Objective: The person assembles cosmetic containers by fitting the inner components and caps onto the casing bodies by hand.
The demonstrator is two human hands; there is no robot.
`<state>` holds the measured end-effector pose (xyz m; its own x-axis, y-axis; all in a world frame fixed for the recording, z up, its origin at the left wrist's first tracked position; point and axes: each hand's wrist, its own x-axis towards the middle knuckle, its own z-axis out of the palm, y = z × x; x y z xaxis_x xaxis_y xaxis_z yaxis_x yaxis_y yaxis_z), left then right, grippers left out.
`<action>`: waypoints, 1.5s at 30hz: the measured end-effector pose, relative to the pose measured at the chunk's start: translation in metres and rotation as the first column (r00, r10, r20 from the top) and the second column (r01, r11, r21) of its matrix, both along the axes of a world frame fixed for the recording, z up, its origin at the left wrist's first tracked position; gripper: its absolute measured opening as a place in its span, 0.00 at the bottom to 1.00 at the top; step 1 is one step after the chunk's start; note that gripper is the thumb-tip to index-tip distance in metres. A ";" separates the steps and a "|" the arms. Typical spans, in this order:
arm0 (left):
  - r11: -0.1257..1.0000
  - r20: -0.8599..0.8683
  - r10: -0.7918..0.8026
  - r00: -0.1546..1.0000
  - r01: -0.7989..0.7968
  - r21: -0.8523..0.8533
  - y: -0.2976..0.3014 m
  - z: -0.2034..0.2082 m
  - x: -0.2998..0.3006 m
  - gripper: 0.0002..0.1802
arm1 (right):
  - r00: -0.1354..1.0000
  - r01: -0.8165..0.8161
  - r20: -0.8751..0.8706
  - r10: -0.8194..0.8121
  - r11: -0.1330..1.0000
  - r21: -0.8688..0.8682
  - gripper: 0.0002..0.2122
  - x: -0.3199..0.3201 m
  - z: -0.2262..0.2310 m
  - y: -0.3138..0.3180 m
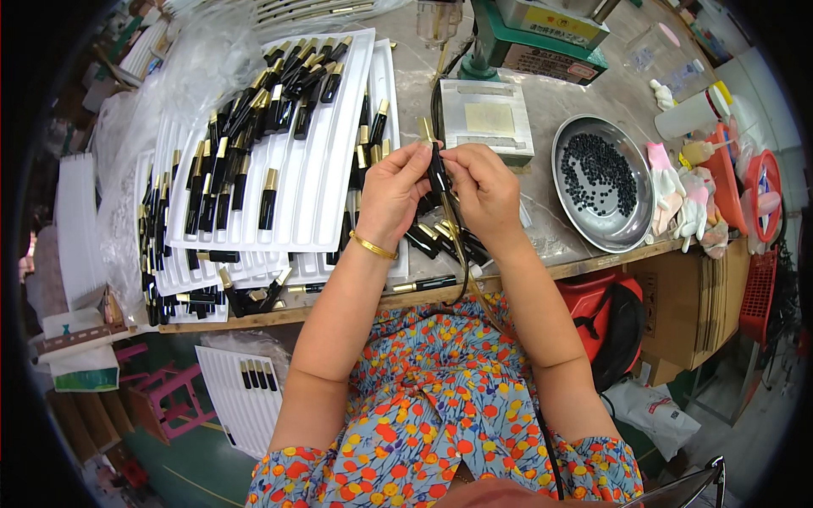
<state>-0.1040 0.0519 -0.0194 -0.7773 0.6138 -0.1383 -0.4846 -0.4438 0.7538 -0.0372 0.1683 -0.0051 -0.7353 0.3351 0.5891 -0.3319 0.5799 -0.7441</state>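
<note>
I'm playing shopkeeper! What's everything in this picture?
Loose tubes: many, black-gold, on trays and table
Held tube: one, black-gold, between grips
Trays: several, white, left
Table: one, grey, centre
Dish: one, silver, table's right
Small pieces: many, black, in dish
Machine: one, green, top centre
Metal block: one, silver, by machine
Bottles: several, white or clear, upper right
Gloves: several, pink and white, right
Baskets: several, red, right edge
Others: too cluttered to count
Bracelet: one, gold, left wrist
Clothing: one, multicoloured, bottom
Left grip: one, on held tube
Right grip: one, at tube
</note>
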 end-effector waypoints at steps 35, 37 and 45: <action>0.986 -0.015 0.150 0.989 -0.150 -0.077 -0.004 0.008 -0.001 0.10 | 0.970 -0.179 0.113 0.215 0.947 -0.268 0.10 0.012 0.007 -0.010; 0.996 0.061 0.073 0.995 -0.069 -0.065 -0.007 0.011 -0.001 0.10 | 0.981 -0.178 0.058 0.187 0.976 -0.125 0.10 0.009 0.003 -0.004; 0.976 0.145 -0.206 0.968 0.193 0.101 -0.013 0.002 -0.002 0.12 | 0.866 -0.408 0.244 0.436 0.899 -0.160 0.13 0.025 0.013 0.017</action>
